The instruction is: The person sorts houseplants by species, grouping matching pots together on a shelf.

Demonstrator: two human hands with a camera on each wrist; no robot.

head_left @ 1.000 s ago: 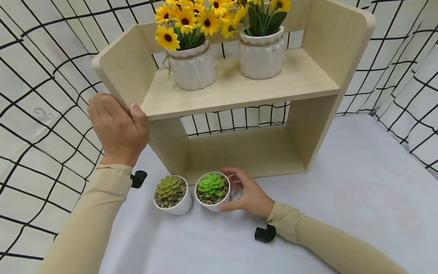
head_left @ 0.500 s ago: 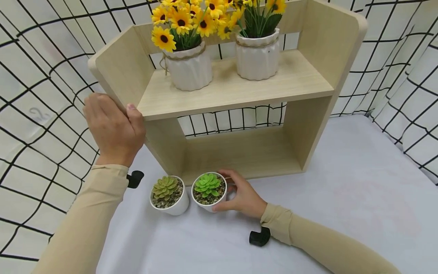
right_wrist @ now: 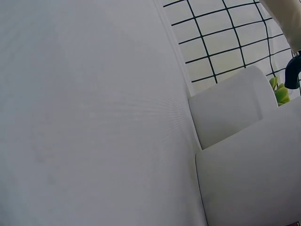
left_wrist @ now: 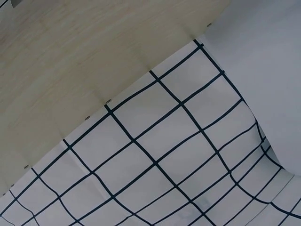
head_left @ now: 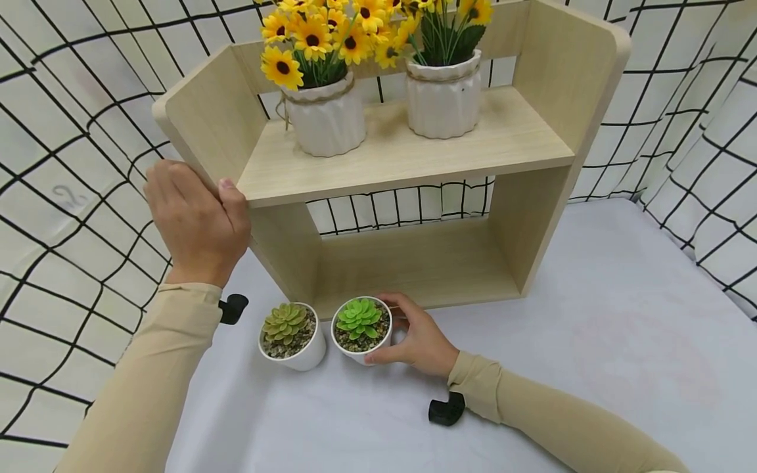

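Note:
My left hand (head_left: 200,220) grips the front edge of the left side panel of a pale wooden shelf (head_left: 414,167), thumb on the near side. In the left wrist view only the wooden panel (left_wrist: 94,61) fills the upper left; the hand is out of that view. My right hand (head_left: 416,338) holds the right side of a small white pot (head_left: 357,357) with a bright green succulent (head_left: 359,318). Just left of it stands another white pot (head_left: 307,357) with an olive-green succulent (head_left: 285,322). The right wrist view shows both white pots (right_wrist: 254,179) standing on the cloth.
Two ribbed white pots (head_left: 328,121) of yellow flowers (head_left: 313,39) stand on the upper board. The lower compartment (head_left: 414,256) opens just behind the succulents. Black wire grid (head_left: 77,263) over white sheeting surrounds the white cloth surface (head_left: 621,328).
The scene has shifted slightly left in the head view, then settled. Both hands and the pots keep nearly the same places relative to the shelf.

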